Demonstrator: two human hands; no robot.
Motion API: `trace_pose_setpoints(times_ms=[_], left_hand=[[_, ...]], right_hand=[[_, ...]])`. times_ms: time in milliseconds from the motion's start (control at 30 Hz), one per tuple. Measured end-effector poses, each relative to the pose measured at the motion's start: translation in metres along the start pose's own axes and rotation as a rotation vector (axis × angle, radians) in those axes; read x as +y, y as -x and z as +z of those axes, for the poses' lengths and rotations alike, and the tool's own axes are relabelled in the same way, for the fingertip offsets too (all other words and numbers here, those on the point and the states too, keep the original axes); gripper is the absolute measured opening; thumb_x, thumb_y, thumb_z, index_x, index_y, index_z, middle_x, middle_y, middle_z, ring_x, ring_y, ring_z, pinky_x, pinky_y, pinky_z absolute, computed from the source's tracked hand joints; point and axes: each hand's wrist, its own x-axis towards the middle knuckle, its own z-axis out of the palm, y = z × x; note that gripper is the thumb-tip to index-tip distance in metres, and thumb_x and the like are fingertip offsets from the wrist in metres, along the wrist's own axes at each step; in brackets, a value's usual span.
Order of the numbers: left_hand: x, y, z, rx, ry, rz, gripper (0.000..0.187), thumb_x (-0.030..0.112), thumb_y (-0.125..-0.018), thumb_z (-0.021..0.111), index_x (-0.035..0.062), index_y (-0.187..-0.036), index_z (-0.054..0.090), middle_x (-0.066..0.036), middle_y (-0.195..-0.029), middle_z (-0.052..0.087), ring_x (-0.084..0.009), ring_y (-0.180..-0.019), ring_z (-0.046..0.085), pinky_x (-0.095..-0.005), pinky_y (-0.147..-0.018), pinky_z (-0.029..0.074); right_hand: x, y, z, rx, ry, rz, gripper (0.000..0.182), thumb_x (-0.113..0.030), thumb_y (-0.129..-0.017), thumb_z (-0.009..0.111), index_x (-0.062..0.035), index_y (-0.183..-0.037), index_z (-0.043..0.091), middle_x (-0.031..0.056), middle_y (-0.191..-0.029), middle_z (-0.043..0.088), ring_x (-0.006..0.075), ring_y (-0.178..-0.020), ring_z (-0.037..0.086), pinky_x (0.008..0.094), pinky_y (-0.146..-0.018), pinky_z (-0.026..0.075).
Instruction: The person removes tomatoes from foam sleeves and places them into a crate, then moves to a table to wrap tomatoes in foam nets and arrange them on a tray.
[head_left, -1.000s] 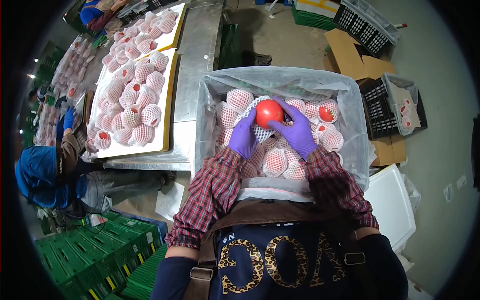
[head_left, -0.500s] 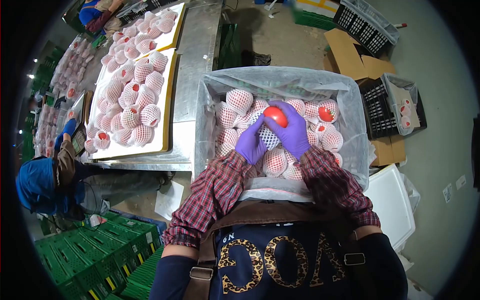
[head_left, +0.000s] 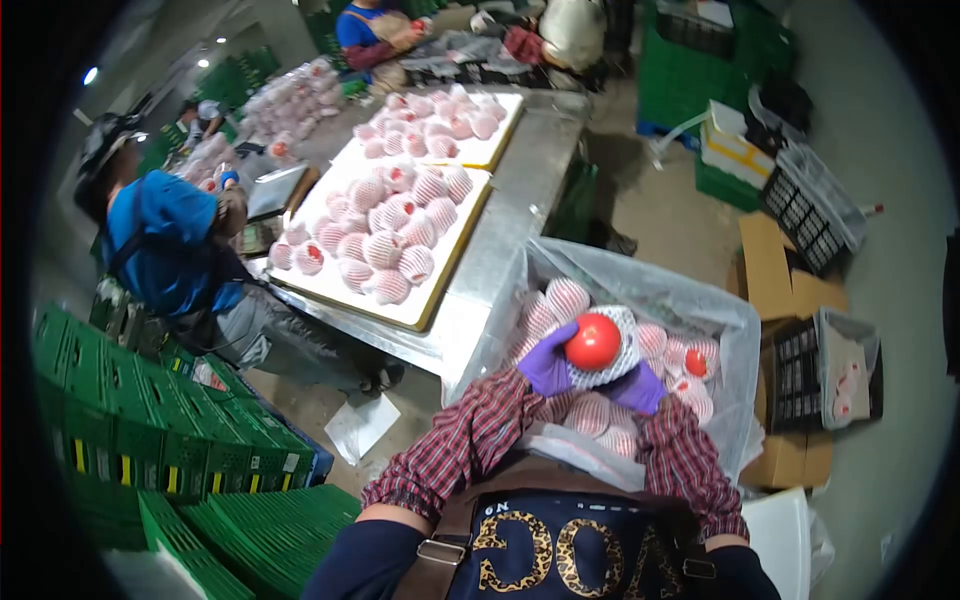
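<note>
A glossy red tomato sits partly inside a white foam net sleeve, its bare side facing up. My left hand, in a purple glove, grips it from the left with the thumb against the skin. Under the right side of the sleeve, my purple-gloved right hand supports it, most of its fingers hidden. Both hands are above a crate lined with translucent plastic. Inside the crate lie several netted tomatoes, some with red skin showing.
On the metal table at left, white trays hold many netted tomatoes. A person in blue stands beside it; another sits beyond. Green crates fill the lower left. Cardboard boxes and a black crate stand at right.
The view has swung up and left, showing more of the table and workers. The tomato now faces up, more exposed, with the foam net around its right side; my right hand has moved beneath it.
</note>
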Motion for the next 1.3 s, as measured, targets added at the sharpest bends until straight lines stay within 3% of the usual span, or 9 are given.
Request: trace_pose_setpoints(times_ms=[233,300,500,633,833,967,1133,1267,1300], left_hand=[[-0.008,0.025,0.005,0.061,-0.314,0.075,0.062,0.017,-0.082,0.060,0.0009,-0.132,0.028,-0.017,-0.129,0.040,-0.0292,-0.117,0.044,-0.0428,-0.098,0.039],[-0.016,0.022,0.015,0.118,-0.580,0.181,0.061,0.015,-0.079,0.063,0.0022,-0.130,0.031,-0.015,-0.124,0.044,-0.0258,-0.112,0.048,-0.0384,-0.094,0.042],[-0.025,0.024,-0.004,0.526,-1.007,0.622,0.059,0.011,-0.075,0.066,0.0076,-0.126,0.035,-0.011,-0.116,0.048,-0.0194,-0.103,0.051,-0.0305,-0.087,0.045],[0.043,0.044,0.017,0.472,-0.623,0.604,0.045,0.023,-0.088,0.048,0.0181,-0.129,0.032,-0.009,-0.120,0.046,-0.0223,-0.105,0.053,-0.0396,-0.081,0.050],[0.239,0.053,-0.009,0.362,-0.335,0.682,0.039,0.027,-0.094,0.032,0.0027,-0.124,0.040,-0.015,-0.120,0.050,-0.0309,-0.109,0.050,-0.0469,-0.090,0.046],[0.354,0.012,-0.045,0.286,-0.135,0.416,0.040,0.027,-0.092,0.034,0.0015,-0.122,0.042,-0.018,-0.121,0.048,-0.0337,-0.111,0.048,-0.0487,-0.092,0.044],[0.443,-0.078,-0.085,0.475,-0.015,0.409,0.041,0.029,-0.089,0.045,0.0024,-0.120,0.044,-0.018,-0.120,0.048,-0.0338,-0.109,0.048,-0.0498,-0.089,0.045],[0.515,-0.149,-0.155,0.423,-0.472,0.579,0.039,0.026,-0.088,0.047,0.0054,-0.120,0.042,-0.009,-0.121,0.047,-0.0242,-0.109,0.047,-0.0403,-0.087,0.048],[0.501,-0.143,-0.104,0.623,-0.181,0.585,0.040,0.020,-0.086,0.050,0.0054,-0.122,0.040,-0.008,-0.123,0.045,-0.0234,-0.109,0.046,-0.0378,-0.088,0.047]], right_hand=[[0.002,-0.007,0.000,-0.059,0.389,-0.283,0.035,-0.006,-0.076,0.062,-0.0039,-0.108,0.049,0.0093,-0.106,0.052,0.0217,-0.102,0.050,0.0331,-0.093,0.039],[0.001,0.004,0.000,0.433,-1.041,0.292,0.030,-0.004,-0.071,0.064,-0.0065,-0.099,0.054,0.0077,-0.091,0.057,0.0185,-0.083,0.054,0.0263,-0.078,0.044],[-0.033,0.029,0.038,0.253,0.207,-0.414,0.025,0.007,-0.066,0.063,-0.0035,-0.088,0.063,0.0097,-0.091,0.056,0.0213,-0.085,0.056,0.0291,-0.074,0.046],[-0.022,0.014,0.038,0.298,0.248,-0.268,0.027,0.002,-0.072,0.060,-0.0036,-0.098,0.061,0.0135,-0.107,0.056,0.0245,-0.099,0.055,0.0311,-0.079,0.046],[0.091,0.029,0.001,0.402,0.611,0.339,0.036,-0.015,-0.076,0.061,-0.0057,-0.109,0.054,0.0146,-0.109,0.053,0.0267,-0.096,0.054,0.0349,-0.079,0.045],[0.103,0.027,0.018,0.337,0.847,0.506,0.062,-0.025,-0.070,0.067,-0.0077,-0.123,0.042,0.0189,-0.124,0.041,0.0345,-0.111,0.043,0.0407,-0.091,0.040],[0.119,0.012,0.029,0.547,0.836,0.648,0.070,-0.023,-0.064,0.072,-0.0077,-0.125,0.040,0.0195,-0.121,0.041,0.0335,-0.107,0.046,0.0394,-0.089,0.041],[0.123,-0.015,0.044,0.645,0.871,0.858,0.077,-0.025,-0.058,0.075,-0.0098,-0.125,0.040,0.0207,-0.121,0.040,0.0343,-0.102,0.050,0.0400,-0.085,0.043],[0.120,-0.022,0.046,0.631,0.888,0.910,0.077,-0.023,-0.058,0.075,-0.0104,-0.125,0.040,0.0214,-0.122,0.038,0.0356,-0.103,0.049,0.0408,-0.085,0.043]])
